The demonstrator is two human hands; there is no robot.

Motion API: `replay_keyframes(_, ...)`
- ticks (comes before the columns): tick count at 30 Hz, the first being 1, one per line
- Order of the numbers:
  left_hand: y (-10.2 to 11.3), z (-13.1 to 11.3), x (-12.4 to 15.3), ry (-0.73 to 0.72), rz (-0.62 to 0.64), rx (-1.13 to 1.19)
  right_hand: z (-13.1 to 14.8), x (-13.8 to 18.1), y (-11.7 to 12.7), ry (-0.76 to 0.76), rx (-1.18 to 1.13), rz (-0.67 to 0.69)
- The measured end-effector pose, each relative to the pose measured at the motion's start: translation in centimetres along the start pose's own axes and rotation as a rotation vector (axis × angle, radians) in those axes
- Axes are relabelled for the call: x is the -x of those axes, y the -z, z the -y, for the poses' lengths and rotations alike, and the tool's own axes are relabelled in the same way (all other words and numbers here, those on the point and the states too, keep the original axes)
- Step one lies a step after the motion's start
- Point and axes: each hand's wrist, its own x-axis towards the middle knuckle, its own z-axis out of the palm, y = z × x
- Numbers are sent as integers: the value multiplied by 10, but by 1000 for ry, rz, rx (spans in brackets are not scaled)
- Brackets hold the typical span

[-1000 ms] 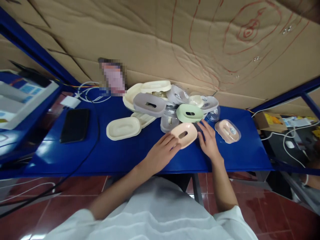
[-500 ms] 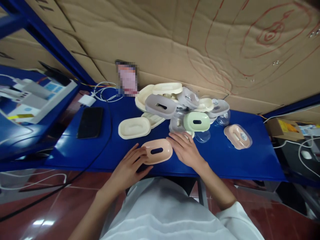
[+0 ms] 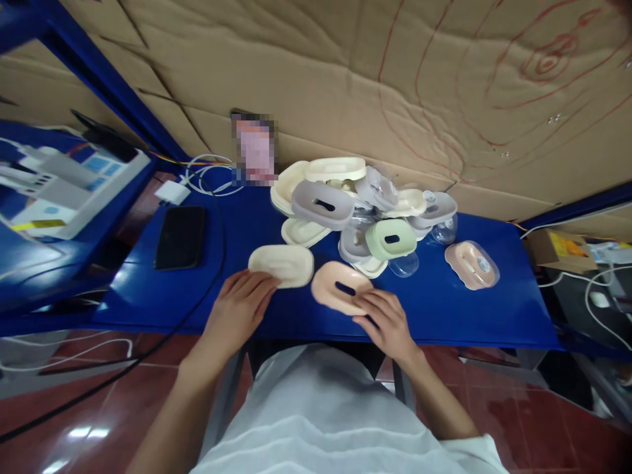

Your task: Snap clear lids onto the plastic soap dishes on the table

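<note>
My right hand [image 3: 388,320] holds a peach oval soap-dish piece with a slot [image 3: 338,289], tilted up off the blue table [image 3: 464,313]. My left hand [image 3: 241,304] has its fingers on the near edge of a cream oval tray [image 3: 282,264] lying on the table. Just behind them is a pile of similar parts: a grey slotted piece [image 3: 323,204], a green slotted piece [image 3: 392,238], cream trays and clear plastic lids.
A peach dish with a clear lid [image 3: 471,264] lies apart on the right. A black phone [image 3: 180,236], a white charger [image 3: 171,192] and cables lie at the left. Cardboard [image 3: 345,79] lines the back. A box [image 3: 557,250] sits at the far right.
The peach piece went from my left hand to my right hand and now tilts up. My left hand moved left onto the cream tray, which came nearer to me.
</note>
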Motion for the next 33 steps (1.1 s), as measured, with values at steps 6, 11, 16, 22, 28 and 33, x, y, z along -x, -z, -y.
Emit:
replay_keyframes(6,-10,-54,28,-68,-23,124,13,-2,3,-110,-21,-13)
replay_keyframes(11,-22,-63,18,-198,-31,29,27,-12,-22,101,14,181)
replay_keyframes(16,-20,-52,10,-302,76,81,24,-4,-26,152,48,202)
replay_keyframes(22,-23,-63,4,-280,98,187,-38,-1,2,-291,164,-183)
replay_keyframes(28,-31,-77,-7,-234,94,347,-93,-7,27,-579,101,-194)
replay_keyframes(33,-38,-76,-8,-104,144,371,-43,7,40,-476,-40,-50)
